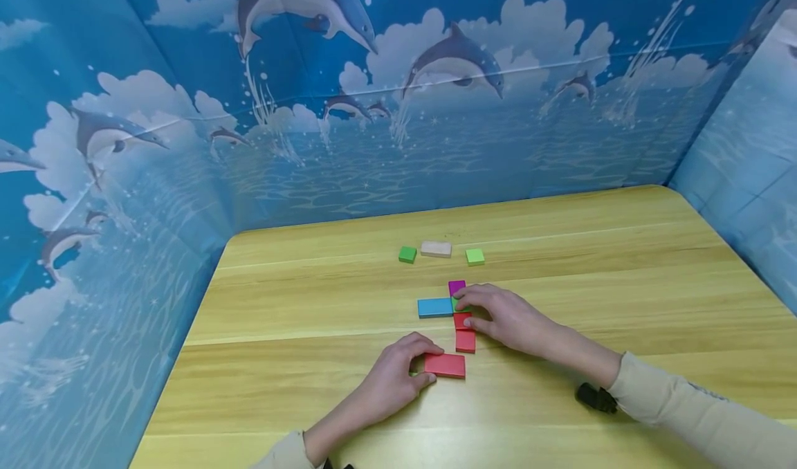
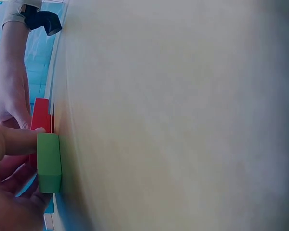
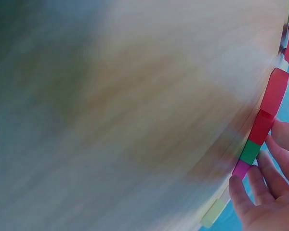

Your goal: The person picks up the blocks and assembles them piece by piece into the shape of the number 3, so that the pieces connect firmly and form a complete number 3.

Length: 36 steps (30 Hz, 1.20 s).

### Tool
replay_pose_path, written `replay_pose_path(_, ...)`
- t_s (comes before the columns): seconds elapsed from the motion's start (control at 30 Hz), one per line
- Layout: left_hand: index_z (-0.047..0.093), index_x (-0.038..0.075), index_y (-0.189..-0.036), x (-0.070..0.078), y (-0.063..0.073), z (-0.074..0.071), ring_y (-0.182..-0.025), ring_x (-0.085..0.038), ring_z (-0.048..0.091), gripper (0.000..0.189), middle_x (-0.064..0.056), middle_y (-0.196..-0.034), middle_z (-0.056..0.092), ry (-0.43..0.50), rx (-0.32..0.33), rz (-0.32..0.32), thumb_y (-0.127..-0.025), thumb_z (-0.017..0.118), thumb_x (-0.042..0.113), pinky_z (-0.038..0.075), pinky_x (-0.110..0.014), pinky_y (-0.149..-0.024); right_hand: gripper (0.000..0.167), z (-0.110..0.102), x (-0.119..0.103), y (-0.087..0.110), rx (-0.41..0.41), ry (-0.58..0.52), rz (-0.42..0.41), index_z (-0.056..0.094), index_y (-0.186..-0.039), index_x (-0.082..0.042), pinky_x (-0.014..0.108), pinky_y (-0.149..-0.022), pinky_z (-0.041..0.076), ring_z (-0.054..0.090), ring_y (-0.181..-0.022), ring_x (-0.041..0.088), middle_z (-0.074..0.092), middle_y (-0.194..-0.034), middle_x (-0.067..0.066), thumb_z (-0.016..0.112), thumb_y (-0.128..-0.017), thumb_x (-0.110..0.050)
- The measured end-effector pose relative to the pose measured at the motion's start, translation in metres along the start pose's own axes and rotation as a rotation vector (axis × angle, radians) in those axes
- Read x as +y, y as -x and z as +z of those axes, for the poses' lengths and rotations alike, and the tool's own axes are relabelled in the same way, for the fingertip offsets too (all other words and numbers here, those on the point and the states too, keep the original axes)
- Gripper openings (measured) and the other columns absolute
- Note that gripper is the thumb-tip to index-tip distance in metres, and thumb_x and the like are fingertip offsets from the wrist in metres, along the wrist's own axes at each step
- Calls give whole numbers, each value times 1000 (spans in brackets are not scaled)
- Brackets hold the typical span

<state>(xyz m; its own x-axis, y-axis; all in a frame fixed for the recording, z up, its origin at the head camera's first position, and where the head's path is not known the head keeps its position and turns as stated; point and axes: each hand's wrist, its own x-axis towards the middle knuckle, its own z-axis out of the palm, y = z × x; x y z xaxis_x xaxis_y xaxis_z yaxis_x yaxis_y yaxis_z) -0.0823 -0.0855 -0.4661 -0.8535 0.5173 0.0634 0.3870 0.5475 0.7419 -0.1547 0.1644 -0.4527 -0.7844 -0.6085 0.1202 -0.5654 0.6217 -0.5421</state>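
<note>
My left hand [image 1: 398, 374] pinches the left end of a flat red rectangular block [image 1: 445, 366] between thumb and index finger. A green block [image 2: 48, 163] sits close under that hand, mostly hidden in the head view. Beyond it runs a column of small blocks: a purple one [image 1: 457, 288], a green one [image 1: 457, 306], and two red ones, the nearer a lighter red [image 1: 465, 341]. A blue rectangular block [image 1: 435, 308] lies against the column's left side. My right hand [image 1: 513, 319] touches the column's green and red blocks, its fingers spread along the row in the right wrist view.
Farther back on the wooden table [image 1: 299, 310] lie a dark green block [image 1: 407, 254], a pale beige block [image 1: 436, 249] and a light green block [image 1: 475, 256]. A dolphin-printed cloth [image 1: 386, 164] hangs behind the table and along both sides.
</note>
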Motion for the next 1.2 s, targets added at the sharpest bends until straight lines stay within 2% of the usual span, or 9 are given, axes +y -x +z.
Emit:
replay_pose_path(0.17,70,16,-114,0,-2,0,-109,-6,54,30,13,-113,60,-6,15,-27,-86,74,6,44,-30,-96,24,-2,1,-1,-4,1,14,70,-114,-17,51,-103,40,51,-127,30,60,-130,1,73,-91,-19)
replay_pose_path(0.37,70,15,-113,-2,-3,1,-102,-7,53,30,12,-111,61,-21,40,-24,-84,76,8,46,-27,-86,24,-2,2,-2,-8,0,24,70,-114,-18,51,-103,40,51,-127,29,60,-130,0,73,-90,-19)
replay_pose_path(0.6,70,15,-112,-3,-7,1,-106,-8,53,30,11,-111,61,-24,48,-24,-84,76,6,45,-30,-92,23,-3,3,-3,-6,9,19,70,-114,-18,50,-103,40,51,-127,29,60,-131,1,73,-91,-20)
replay_pose_path(0.83,69,17,-112,-3,-9,1,-109,-7,52,29,14,-111,60,-32,32,-52,-84,76,9,44,-31,-96,23,-3,3,-4,-8,9,22,70,-114,-18,49,-104,40,50,-127,28,60,-131,0,72,-91,-20)
replay_pose_path(1.2,69,18,-113,-4,-9,2,-109,-7,52,30,14,-112,61,-35,36,-45,-85,76,10,44,-31,-97,24,-2,4,-4,-9,13,29,70,-114,-19,50,-103,40,50,-127,28,60,-131,0,73,-91,-21)
